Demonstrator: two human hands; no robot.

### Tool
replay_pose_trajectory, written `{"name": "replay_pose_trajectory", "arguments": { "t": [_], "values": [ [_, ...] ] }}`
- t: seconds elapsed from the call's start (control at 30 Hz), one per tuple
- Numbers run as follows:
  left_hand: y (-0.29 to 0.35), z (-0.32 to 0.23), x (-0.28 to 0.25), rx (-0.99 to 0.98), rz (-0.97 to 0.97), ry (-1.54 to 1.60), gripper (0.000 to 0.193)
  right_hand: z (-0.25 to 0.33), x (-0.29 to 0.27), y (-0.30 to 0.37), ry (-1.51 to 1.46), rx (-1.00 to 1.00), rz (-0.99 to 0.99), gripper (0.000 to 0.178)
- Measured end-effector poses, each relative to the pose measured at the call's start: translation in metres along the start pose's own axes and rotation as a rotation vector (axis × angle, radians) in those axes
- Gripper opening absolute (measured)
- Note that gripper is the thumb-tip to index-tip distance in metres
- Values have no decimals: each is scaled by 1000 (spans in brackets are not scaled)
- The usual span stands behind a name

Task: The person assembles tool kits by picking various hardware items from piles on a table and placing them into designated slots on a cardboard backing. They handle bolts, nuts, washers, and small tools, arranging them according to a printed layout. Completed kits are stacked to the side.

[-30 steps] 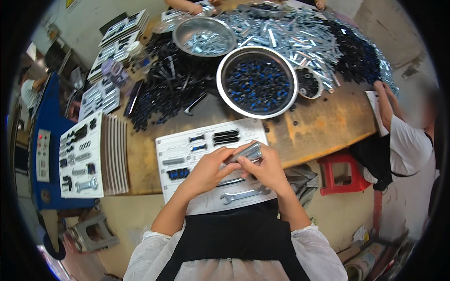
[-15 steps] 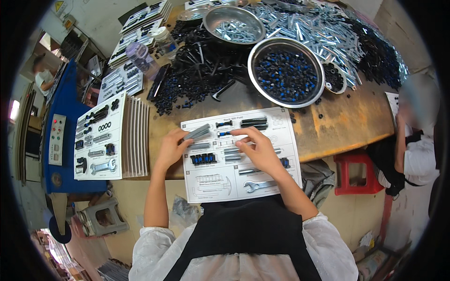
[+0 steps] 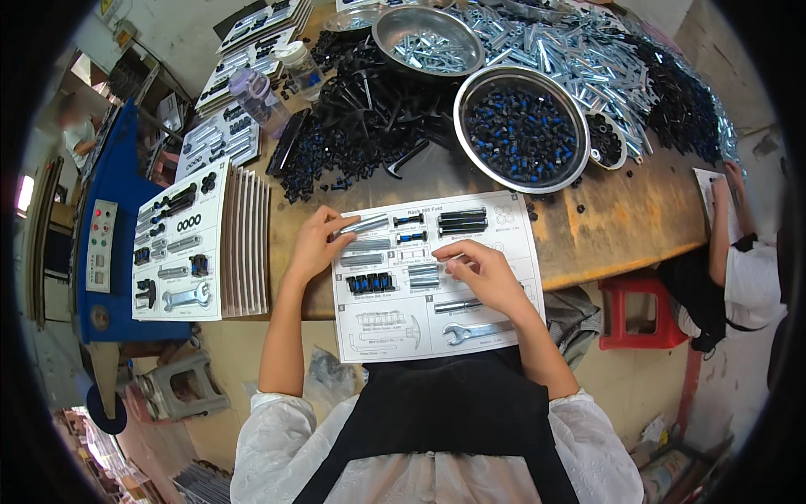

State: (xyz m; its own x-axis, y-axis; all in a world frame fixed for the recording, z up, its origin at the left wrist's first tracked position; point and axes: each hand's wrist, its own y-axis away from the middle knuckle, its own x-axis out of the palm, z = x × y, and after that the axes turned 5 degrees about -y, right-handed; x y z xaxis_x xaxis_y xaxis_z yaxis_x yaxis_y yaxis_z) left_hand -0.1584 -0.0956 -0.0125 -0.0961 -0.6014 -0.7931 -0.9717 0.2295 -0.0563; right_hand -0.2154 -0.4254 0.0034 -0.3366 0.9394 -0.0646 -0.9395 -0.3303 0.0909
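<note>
A white printed card (image 3: 395, 346) lies at the table's front edge, with hardware set on its boxes. At its upper left, my left hand (image 3: 317, 244) has thumb and index finger around the left ends of a few silver metal rods (image 3: 369, 223), which rest low against the card. More silver rods (image 3: 368, 245) lie just below them. Over the card's middle is my right hand (image 3: 485, 275), index finger stretched out and thumb apart, nothing visible between them. Nearby are black bolts with blue bands (image 3: 411, 238), black rods (image 3: 463, 222), short silver tubes (image 3: 424, 275) and a wrench (image 3: 474, 333).
Beyond the card stand a steel bowl of black-and-blue bolts (image 3: 463, 139) and another bowl of silver parts (image 3: 378, 34). Piles of black parts (image 3: 369, 109) and silver tubes (image 3: 579, 50) spread behind. Filled cards (image 3: 180, 248) stand stacked at left. Another person (image 3: 751, 277) works at right.
My left hand has lowered the silver rods onto the card, where they now fan out slightly. My right hand has drawn away from the blue-banded bolt, down and to the right.
</note>
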Motion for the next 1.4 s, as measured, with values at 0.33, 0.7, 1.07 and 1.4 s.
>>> {"name": "replay_pose_trajectory", "arguments": {
  "t": [0.33,0.7,1.07,1.4],
  "values": [
    [4,14,11,-17,-193,-13,13,-5,-18,6,-29,4,-64,22],
    [11,-32,15,62,-170,-303,12,-19,-98,0,-13,-102,-731,34],
    [-153,-130,139,-149,150,913,37,-67,-186,-65,-274,15,-778,40],
    [-182,-143,150,-306,255,1051,47,-76,-187,-82,-248,-60,-799,56]
  ]
}}
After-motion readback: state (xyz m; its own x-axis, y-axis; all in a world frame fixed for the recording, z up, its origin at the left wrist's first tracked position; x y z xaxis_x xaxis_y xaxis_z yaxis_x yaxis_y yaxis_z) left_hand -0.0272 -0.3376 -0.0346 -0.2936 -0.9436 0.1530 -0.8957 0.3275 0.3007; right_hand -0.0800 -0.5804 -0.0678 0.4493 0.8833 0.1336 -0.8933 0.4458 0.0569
